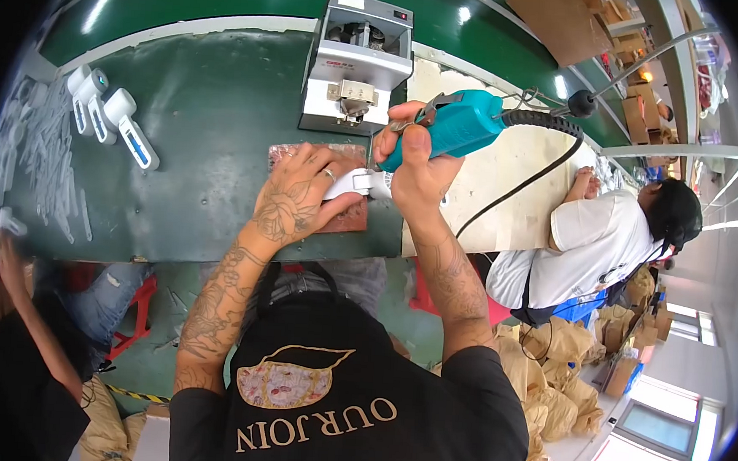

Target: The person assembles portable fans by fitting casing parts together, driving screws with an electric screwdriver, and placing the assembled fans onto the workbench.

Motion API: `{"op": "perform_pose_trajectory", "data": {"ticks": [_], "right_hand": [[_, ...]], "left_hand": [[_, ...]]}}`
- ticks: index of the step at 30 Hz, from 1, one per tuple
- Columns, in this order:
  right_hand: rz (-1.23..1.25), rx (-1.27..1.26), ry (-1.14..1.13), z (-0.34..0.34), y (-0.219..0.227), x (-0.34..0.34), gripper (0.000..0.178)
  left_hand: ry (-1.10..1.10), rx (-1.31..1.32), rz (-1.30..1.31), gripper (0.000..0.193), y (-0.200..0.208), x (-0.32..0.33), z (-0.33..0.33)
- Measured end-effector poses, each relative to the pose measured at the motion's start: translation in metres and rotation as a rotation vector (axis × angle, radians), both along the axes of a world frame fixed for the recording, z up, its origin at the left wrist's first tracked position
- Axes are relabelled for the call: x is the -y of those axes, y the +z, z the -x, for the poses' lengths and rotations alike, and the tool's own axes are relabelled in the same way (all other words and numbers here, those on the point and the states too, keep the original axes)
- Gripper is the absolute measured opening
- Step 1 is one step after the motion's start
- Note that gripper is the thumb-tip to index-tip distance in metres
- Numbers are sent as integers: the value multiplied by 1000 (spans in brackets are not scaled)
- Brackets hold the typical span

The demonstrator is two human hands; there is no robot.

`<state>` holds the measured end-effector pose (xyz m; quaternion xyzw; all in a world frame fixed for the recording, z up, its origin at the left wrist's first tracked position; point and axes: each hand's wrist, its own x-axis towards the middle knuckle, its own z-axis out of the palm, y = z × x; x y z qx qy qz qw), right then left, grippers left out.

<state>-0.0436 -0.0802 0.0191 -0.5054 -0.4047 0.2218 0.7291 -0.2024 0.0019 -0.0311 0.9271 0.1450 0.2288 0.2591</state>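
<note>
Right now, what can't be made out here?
Head view: the tip of the teal power tool, hidden by the right hand.
Head view: part of the white piece, covered by the left hand.
Head view: the head of the left co-worker, cut off by the picture's edge.
Head view: the count of clear strips, small and overlapping.

Machine point(358, 69): at the far side of the surface point(194, 186), behind the board
Board point(350, 221): on the surface, between machine and near edge
Part point(353, 182): over the board, between left fingers point(320, 167) and right fingers point(416, 145)
Power tool point(455, 128): in the right fingers, before the machine and to its right
Sheet point(506, 197): on the surface, right of the board
Three handled pieces point(136, 142): left of the machine
Strips point(52, 160): left of those pieces
Co-workers: one far right point(596, 244), one far left point(32, 353)
</note>
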Motion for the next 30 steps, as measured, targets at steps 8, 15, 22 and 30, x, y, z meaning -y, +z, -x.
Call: {"op": "perform_pose_trajectory", "data": {"ticks": [8, 15, 22, 30], "right_hand": [[23, -21, -12, -1, -9, 2, 49], [2, -45, 7, -4, -30, 1, 43], [-23, -59, -17, -1, -32, -1, 42], [-35, 14, -53, -5, -1, -24, 45]], "left_hand": [[-2, 6, 2, 42, 2, 0, 0], [-3, 17, -60, 42, -3, 1, -3], [-17, 19, -44, 44, -3, 1, -4], [-19, -12, -29, 42, 0, 0, 0]]}}
